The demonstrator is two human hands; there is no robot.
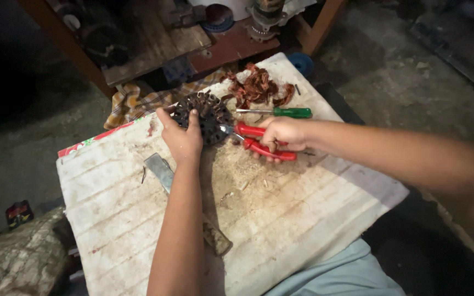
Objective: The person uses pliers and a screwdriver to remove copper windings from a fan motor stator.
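A round dark metal stator core (207,112) with slots around its rim stands on a dirty white ribbed board (281,219). My left hand (181,137) grips the core's near left edge, thumb and fingers over the rim. My right hand (282,134) is closed on red-handled pliers (261,143), whose metal jaws reach the core's right side. A pile of reddish copper wire scraps (256,87) lies just beyond the core. A green-handled screwdriver (281,112) rests on the board between the scraps and my right hand.
A flat metal chisel-like tool (163,171) lies on the board under my left forearm. A checked cloth (135,101) sits behind the board. Wooden shelves (154,38) with motor parts stand at the back. Concrete floor surrounds; a blue round lid (303,63) lies far right.
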